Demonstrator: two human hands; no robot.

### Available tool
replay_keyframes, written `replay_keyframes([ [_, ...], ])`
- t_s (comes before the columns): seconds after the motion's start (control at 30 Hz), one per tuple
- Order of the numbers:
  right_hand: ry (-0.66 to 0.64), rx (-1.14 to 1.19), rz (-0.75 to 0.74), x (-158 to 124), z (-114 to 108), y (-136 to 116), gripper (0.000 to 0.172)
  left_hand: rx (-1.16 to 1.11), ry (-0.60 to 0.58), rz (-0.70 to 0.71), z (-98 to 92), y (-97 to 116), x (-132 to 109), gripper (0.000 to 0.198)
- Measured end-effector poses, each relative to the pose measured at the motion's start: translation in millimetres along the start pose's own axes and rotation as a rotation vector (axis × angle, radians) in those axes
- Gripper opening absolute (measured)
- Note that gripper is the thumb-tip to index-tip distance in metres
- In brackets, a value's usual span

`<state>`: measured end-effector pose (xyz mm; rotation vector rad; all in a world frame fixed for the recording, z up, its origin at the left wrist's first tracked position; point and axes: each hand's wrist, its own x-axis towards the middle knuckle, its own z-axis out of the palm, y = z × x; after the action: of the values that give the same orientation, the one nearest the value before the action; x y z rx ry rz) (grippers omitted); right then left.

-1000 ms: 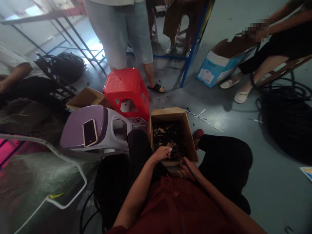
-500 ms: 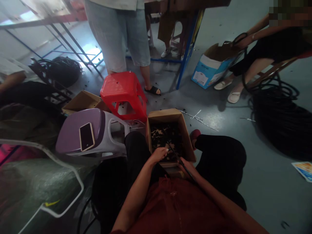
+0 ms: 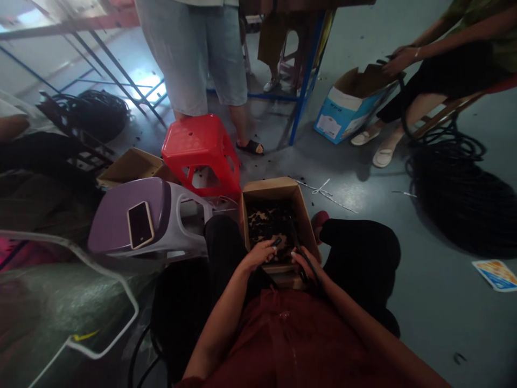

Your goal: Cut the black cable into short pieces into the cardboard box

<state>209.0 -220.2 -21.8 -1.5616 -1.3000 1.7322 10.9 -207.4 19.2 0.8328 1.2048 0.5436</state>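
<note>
Over the near side of an open cardboard box (image 3: 276, 186), my left hand (image 3: 260, 254) pinches a short black piece (image 3: 277, 242) between thumb and fingers. Just to its right, my right hand (image 3: 306, 260) is closed around a long thin black strip (image 3: 294, 233). The strip points up into the box and also runs back toward my right forearm. A dark loop shows below the right hand; I cannot tell whether it belongs to the strip or to a tool. Many small black pieces (image 3: 269, 218) cover the box bottom. The two hands are apart.
At left, a purple stool (image 3: 109, 215) carries a phone (image 3: 140, 225); a red stool (image 3: 194, 137) stands behind it. A large black coil (image 3: 464, 199) lies at right. A co-worker's hands (image 3: 398, 62) work above a blue-and-white box (image 3: 337, 116). Another person stands ahead.
My hands have moved apart, and a short black piece now shows in my left fingers. The right hand's strip has swung more upright. The co-worker's hands have shifted over their box.
</note>
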Motion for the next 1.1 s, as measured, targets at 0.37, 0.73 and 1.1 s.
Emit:
replay_keyframes([
  [0.37,-0.121,0.289,0.055,1,16,-43,0.042,-0.021,-0.13,0.064,18.1,-3,-39,0.062],
  [0.73,-0.053,0.179,0.022,-9,25,-46,0.036,0.607,0.048,0.078,21.0,-5,-57,0.041],
  [1.1,-0.029,0.053,-0.012,-3,10,-33,0.043,0.512,0.402,0.344,14.2,-2,-44,0.028],
])
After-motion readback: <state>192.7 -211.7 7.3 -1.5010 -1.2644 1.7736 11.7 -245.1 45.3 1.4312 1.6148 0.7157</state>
